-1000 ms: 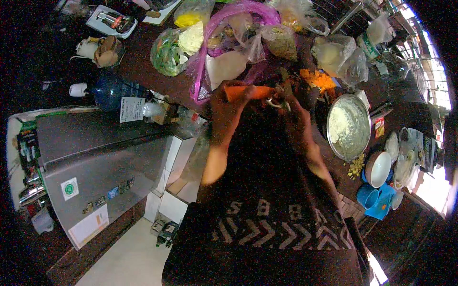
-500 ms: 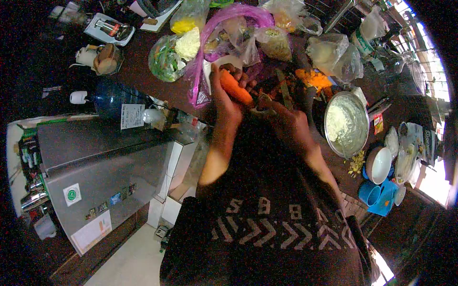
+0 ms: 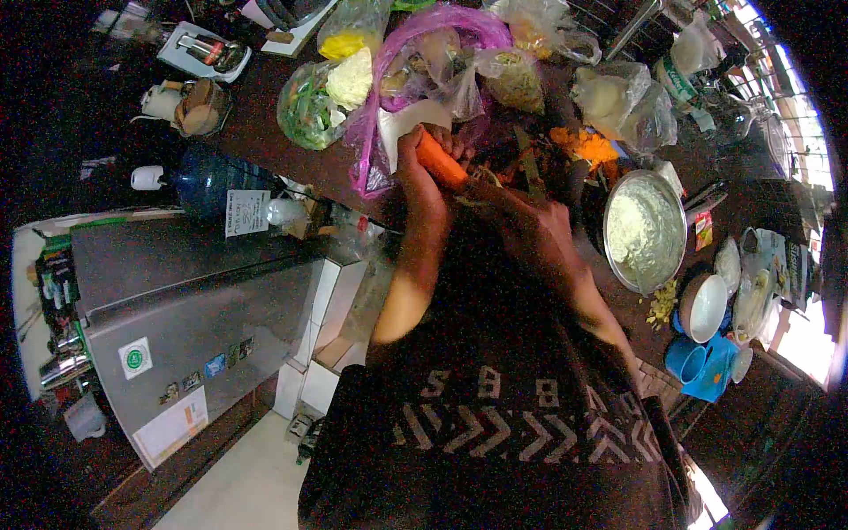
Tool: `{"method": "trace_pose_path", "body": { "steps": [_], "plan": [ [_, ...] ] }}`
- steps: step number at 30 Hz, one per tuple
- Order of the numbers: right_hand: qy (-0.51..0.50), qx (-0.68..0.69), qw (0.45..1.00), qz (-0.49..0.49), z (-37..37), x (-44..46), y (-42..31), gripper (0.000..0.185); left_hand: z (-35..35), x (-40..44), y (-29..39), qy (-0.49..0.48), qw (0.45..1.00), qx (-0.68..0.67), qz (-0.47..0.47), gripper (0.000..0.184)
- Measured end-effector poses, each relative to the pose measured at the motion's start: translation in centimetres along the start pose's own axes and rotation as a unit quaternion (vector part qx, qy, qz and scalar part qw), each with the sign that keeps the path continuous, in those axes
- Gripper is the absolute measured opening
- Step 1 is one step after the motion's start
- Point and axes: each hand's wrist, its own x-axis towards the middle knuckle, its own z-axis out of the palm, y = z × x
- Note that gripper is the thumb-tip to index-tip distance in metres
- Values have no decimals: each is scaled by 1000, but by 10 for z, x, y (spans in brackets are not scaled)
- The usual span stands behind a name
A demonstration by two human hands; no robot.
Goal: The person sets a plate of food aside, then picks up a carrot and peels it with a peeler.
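Note:
My left hand (image 3: 419,181) is wrapped round an orange carrot (image 3: 439,162), held at a slant over the dark table. Close against the carrot's lower end is my right hand (image 3: 541,223), its fingers closed; what they grip is too dark and blurred to name. A long, narrow, blade-like strip (image 3: 531,168) lies just beyond the right hand. Behind it is a heap of cut orange pieces (image 3: 586,147). To the right stands a metal bowl (image 3: 678,225) holding a pale, creamy mix.
Along the back lie a purple plastic bag (image 3: 382,71), a bag of green vegetables (image 3: 309,110), a pale cauliflower-like head (image 3: 351,81) and other clear bags (image 3: 627,97). A white bowl (image 3: 704,307) and blue cup (image 3: 685,360) stand at right. A grey fridge (image 3: 212,327) is at left.
My right hand has shifted slightly on the carrot's lower end, and the carrot's upper end has moved a little to the right. The view has shifted slightly.

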Motion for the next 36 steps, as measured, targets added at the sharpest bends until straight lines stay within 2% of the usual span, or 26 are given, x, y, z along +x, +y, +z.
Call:
{"method": "trace_pose_path", "body": {
  "steps": [1,3,4,6,7,8,10,11,13,16,18,22,24,27,28,29,31,34,36],
  "plan": [
    [6,-9,1000,-6,7,-3,9,38,-3,3,-4,15,999,32,15,30],
    [-41,-56,997,28,8,-5,8,39,-30,29,-34,-34,993,-99,-56,31],
    [-58,-71,995,39,-7,9,-14,40,-25,27,-33,-34,993,-99,-56,31],
    [-30,-14,998,46,-42,28,-61,42,-10,21,-27,35,997,-68,-30,32],
    [-30,-14,998,46,-22,16,-33,42,-3,17,-22,58,996,-57,-21,32],
    [-31,-60,997,35,14,-6,17,42,2,9,-15,42,999,-11,10,33],
    [-32,-108,993,27,17,-12,24,43,-1,8,-16,24,998,36,38,33],
    [-29,-94,995,31,-15,5,-17,45,-11,14,-24,-1,998,3,60,33],
    [-24,-79,996,36,-27,11,-33,46,-10,17,-15,-27,996,-28,82,34],
    [-80,-43,993,78,-6,-18,-2,47,21,6,20,64,986,-140,66,32],
    [-19,39,997,65,-4,-21,7,47,30,1,30,91,990,-99,50,30],
    [55,57,995,60,-37,16,-23,47,17,11,8,67,992,-104,25,29],
    [24,47,991,119,-46,20,-33,48,9,9,-2,-4,994,-105,2,29],
    [-22,48,984,169,-55,26,-46,48,2,19,-16,-2,992,-124,-32,29],
    [-21,48,984,169,-52,25,-41,48,-1,22,-20,-2,992,-123,-33,29],
    [-16,42,994,101,-45,23,-31,49,-3,24,-24,-28,992,-123,-24,29],
    [-10,35,999,33,-44,23,-30,49,3,19,-19,-53,991,-123,-16,29],
    [22,48,997,47,-41,27,-41,53,1,16,-21,-57,996,-72,-1,29],
    [38,55,996,53,-34,27,-39,55,-14,32,-40,-72,987,-139,-35,30]
  ]
}}
